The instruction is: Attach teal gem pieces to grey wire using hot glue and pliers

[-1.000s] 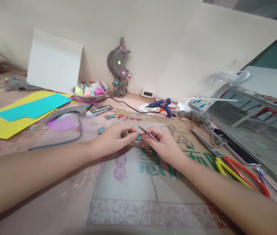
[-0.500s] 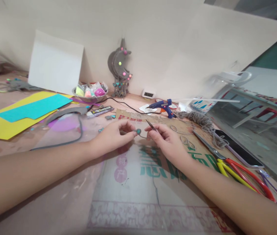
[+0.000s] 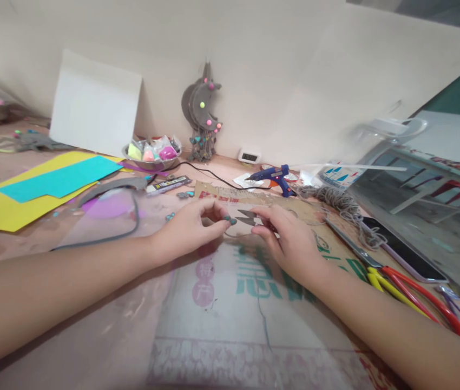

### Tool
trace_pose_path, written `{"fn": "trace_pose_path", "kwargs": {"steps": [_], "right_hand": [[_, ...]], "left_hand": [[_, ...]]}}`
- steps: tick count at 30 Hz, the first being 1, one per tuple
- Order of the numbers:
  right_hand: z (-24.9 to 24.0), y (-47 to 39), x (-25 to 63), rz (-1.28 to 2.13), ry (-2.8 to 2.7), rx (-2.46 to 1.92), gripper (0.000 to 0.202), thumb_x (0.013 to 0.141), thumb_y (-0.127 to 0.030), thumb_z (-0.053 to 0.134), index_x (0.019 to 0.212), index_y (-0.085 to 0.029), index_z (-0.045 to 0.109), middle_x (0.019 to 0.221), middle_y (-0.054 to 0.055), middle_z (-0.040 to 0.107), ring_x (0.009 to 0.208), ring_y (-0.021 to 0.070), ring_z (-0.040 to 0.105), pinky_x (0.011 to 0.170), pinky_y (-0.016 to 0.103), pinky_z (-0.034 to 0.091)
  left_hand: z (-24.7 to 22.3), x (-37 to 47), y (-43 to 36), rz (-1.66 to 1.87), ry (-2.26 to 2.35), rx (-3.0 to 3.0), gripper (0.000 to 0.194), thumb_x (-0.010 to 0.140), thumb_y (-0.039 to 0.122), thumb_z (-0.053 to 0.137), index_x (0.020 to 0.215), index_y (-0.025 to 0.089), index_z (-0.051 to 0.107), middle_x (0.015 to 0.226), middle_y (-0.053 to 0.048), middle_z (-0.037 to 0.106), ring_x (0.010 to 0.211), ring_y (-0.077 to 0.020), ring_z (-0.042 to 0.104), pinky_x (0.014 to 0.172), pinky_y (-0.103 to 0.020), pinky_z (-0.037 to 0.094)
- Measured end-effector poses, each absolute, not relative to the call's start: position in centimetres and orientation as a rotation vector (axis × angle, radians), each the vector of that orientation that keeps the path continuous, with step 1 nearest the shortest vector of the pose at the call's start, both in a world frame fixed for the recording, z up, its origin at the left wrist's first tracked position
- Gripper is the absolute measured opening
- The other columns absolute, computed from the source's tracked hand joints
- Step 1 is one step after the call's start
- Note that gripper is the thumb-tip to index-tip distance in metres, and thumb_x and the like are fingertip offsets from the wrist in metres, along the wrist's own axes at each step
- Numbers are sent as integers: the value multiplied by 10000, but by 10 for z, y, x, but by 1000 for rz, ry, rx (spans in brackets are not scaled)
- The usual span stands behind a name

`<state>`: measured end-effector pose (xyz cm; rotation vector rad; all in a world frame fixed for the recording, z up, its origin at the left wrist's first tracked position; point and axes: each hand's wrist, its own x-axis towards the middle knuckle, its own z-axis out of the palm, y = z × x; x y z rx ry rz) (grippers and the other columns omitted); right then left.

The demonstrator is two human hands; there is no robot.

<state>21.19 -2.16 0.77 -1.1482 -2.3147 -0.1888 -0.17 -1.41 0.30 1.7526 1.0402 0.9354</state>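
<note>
Between the thumb and forefinger of my left hand [image 3: 191, 227] is a small teal-and-grey bead-like piece [image 3: 232, 221]. A thin grey cord [image 3: 238, 235] runs from it toward my right hand [image 3: 289, 235]. That hand grips small scissors [image 3: 248, 218], whose two blades stand apart and point left at the piece. The scissor handles are mostly hidden by the fingers. Below both hands lies a printed cardboard sheet [image 3: 222, 319] under a clear film. A loose dark thread [image 3: 263, 317] rests on it.
Behind the hands are a blue glue gun [image 3: 273, 174], a bowl of coloured clay bags [image 3: 152, 162] and a grey moon ornament [image 3: 201, 108]. To the right lie a grey yarn bundle [image 3: 335, 200], large red-and-yellow scissors [image 3: 396, 281] and a phone [image 3: 406, 252]. Yellow paper [image 3: 11, 211] lies left.
The small scissors in my right hand have turned and their blades have spread apart, facing the piece. My left hand still pinches the piece, which is tilted differently. The view has shifted slightly.
</note>
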Motion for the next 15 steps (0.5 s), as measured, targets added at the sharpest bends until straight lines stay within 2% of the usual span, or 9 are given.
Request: {"fn": "trace_pose_path", "kwargs": {"steps": [6, 15], "right_hand": [[8, -21, 216, -379, -2386, -1061, 277, 937, -354, 404, 1017, -170, 595, 812, 64, 630, 765, 189, 590, 659, 293, 424], [5, -20, 217, -490, -2431, -1023, 282, 930, -368, 428, 1037, -167, 596, 802, 59, 625, 737, 174, 577, 643, 277, 404]], "left_hand": [[0, -3, -11, 921, 1042, 1775, 91, 779, 261, 545, 784, 171, 545, 695, 18, 589, 598, -94, 550, 536, -198, 439], [-1, -2, -11, 880, 1026, 1699, 80, 765, 254, 544, 768, 179, 517, 627, 33, 562, 523, -85, 521, 470, -185, 413]]}}
